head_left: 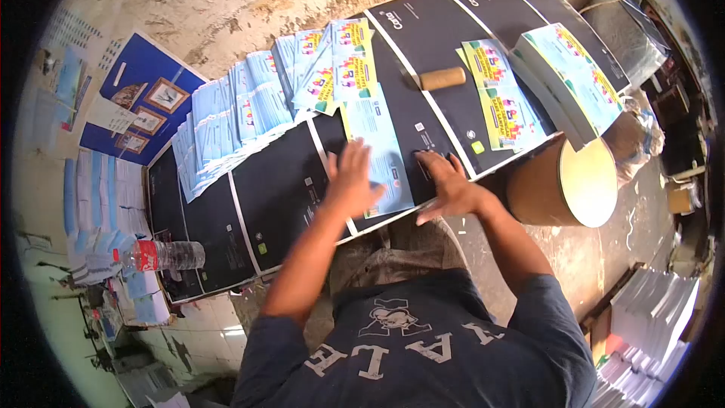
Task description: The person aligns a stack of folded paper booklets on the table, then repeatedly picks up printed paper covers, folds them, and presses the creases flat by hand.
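Note:
A light blue printed sheet [387, 155] lies flat on the black table [283, 200] in front of me. My left hand [353, 181] is over its left edge, fingers spread, holding nothing. Just right of the sheet is my right hand [447, 183], fingers apart above the black surface. Beyond the sheet, colourful printed sheets [353, 60] join a long overlapping row of folded blue papers [245, 102] to the left. On the right are a few loose printed sheets [498, 98] and a thick stack [578, 79]. A brown cylindrical piece [442, 78] lies between the groups.
A plastic bottle [177, 255] with a red label is at the lower left. A large brown drum [563, 181] stands beyond the table's right front edge. Paper stacks [653, 310] are at the lower right, and a blue board [140, 102] leans at the left.

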Available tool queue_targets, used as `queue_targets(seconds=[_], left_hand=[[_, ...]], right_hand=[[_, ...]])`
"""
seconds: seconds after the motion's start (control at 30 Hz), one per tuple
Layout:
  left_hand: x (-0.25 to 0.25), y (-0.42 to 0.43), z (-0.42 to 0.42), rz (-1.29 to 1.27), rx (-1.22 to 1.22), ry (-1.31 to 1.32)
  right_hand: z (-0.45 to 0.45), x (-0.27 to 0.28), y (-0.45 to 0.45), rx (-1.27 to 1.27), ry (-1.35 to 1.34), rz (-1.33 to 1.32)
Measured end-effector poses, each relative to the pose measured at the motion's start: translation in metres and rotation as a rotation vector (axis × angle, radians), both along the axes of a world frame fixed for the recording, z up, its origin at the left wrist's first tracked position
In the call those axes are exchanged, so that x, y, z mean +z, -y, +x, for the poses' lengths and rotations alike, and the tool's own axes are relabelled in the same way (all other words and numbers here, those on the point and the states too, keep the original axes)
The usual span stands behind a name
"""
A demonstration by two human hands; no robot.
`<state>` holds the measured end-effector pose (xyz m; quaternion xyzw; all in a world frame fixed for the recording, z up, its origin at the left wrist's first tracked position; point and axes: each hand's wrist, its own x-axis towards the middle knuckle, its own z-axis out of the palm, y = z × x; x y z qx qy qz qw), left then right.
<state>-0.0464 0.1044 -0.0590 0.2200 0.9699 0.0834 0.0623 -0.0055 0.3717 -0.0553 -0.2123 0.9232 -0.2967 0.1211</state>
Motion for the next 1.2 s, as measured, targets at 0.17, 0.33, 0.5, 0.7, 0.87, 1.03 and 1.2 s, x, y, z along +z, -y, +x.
queue_targets(seconds=[0.17, 0.33, 0.5, 0.7, 0.87, 1.03, 1.2], left_hand=[[-0.030, -0.020, 0.117, 0.079, -0.443, -0.235], [0.079, 0.006, 0.098, 0.866, 0.274, -0.280], [0.080, 0.014, -0.067, 1.672, 0.751, 0.036], [-0.001, -0.005, -0.167, 1.800, 0.850, 0.335], [0.016, -0.012, -0.158, 1.239, 0.931, 0.627], [0.029, -0.067, -0.107, 0.657, 0.221, 0.008], [0.032, -0.161, -0.112, 0.293, -0.092, -0.208]], right_hand=[[-0.077, -0.007, -0.023, -0.291, -0.393, -0.131], [-0.122, 0.009, -0.039, -0.601, -0.609, -0.282], [-0.108, 0.009, -0.098, -0.624, -0.518, -0.090], [-0.011, 0.019, -0.147, -0.455, -0.229, 0.338], [0.042, -0.013, -0.177, -0.426, -0.427, 0.413], [0.035, 0.055, -0.167, -1.027, -0.845, -0.189], [0.055, 0.071, -0.179, -1.194, -0.792, -0.385]])
